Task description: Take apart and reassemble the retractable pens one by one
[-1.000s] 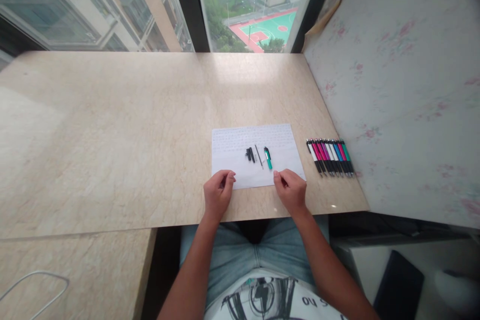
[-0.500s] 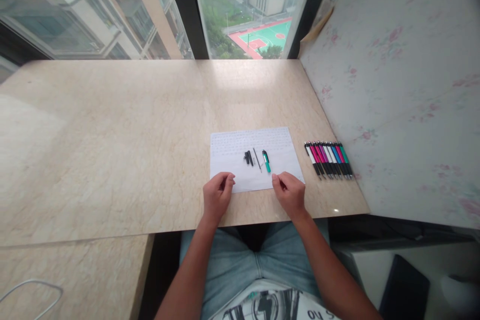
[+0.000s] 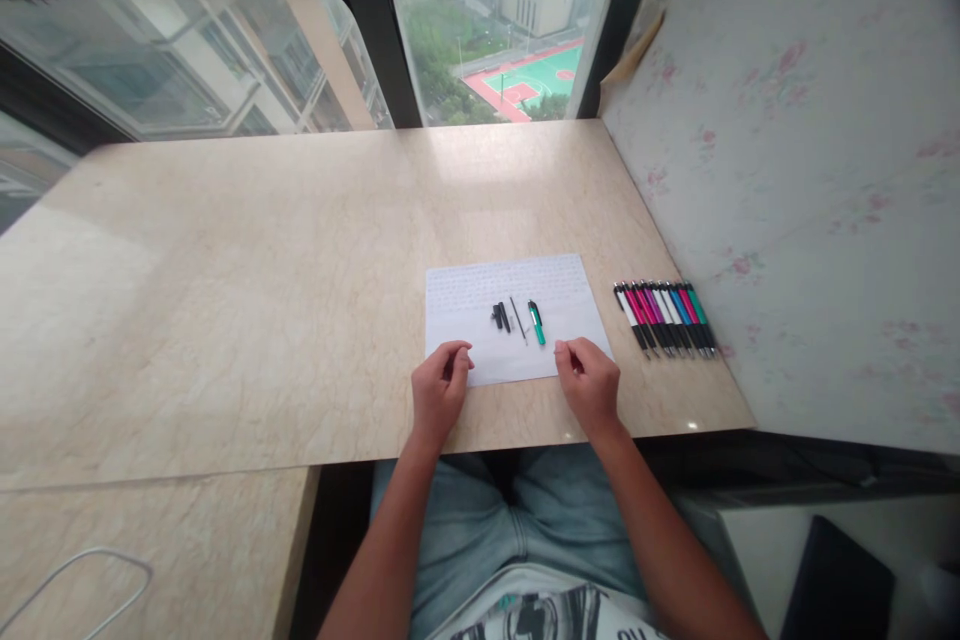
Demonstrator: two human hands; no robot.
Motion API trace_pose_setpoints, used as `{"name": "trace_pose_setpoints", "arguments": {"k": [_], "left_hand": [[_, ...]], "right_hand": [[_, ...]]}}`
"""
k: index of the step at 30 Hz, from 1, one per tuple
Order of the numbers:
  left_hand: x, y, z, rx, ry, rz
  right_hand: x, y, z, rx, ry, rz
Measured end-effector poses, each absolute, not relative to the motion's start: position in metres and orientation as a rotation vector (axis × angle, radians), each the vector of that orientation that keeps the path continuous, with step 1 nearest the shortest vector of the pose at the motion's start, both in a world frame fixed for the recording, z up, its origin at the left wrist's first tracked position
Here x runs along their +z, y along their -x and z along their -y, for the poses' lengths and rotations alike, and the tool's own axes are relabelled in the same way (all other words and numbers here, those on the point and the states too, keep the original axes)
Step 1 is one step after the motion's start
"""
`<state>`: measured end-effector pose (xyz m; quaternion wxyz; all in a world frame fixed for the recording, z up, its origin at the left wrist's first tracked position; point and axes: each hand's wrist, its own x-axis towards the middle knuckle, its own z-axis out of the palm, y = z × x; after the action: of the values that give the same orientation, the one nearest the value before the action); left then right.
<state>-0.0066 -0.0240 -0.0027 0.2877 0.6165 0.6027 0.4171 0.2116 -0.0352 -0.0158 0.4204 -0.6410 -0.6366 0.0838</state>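
Note:
A white sheet of paper (image 3: 510, 360) with handwriting across its upper part lies near the counter's front edge. On it rest pieces of a pen: a green barrel with a black clip (image 3: 536, 322), a thin dark refill (image 3: 518, 320), and short black parts (image 3: 501, 317) at the left. My left hand (image 3: 440, 388) lies at the paper's lower left corner, fingers curled, with nothing showing in it. Over the lower right edge my right hand (image 3: 590, 386) is also curled loosely, just right of the green barrel and apart from it; nothing shows in its fingers.
A row of several click pens (image 3: 666, 320) in white, pink, purple, blue and green lies right of the paper, near the papered wall (image 3: 810, 200). Windows (image 3: 502, 50) border the back of the marble-patterned counter (image 3: 262, 300). A white cable (image 3: 97, 552) curls at lower left.
The head view has shifted a little. My right hand has moved slightly right, away from the green barrel. The pen pieces lie as before.

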Motion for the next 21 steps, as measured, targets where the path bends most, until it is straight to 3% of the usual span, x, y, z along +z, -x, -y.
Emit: {"name": "trace_pose_setpoints", "arguments": {"k": [14, 21], "left_hand": [[0.000, 0.006, 0.025, 1.071, -1.697, -1.633], [-0.005, 0.008, 0.024, 1.116, -1.642, -1.623]], "right_hand": [[-0.003, -0.190, 0.025, 0.095, 2.111, 1.784], [0.001, -0.190, 0.022, 0.143, 2.118, 1.662]]}}
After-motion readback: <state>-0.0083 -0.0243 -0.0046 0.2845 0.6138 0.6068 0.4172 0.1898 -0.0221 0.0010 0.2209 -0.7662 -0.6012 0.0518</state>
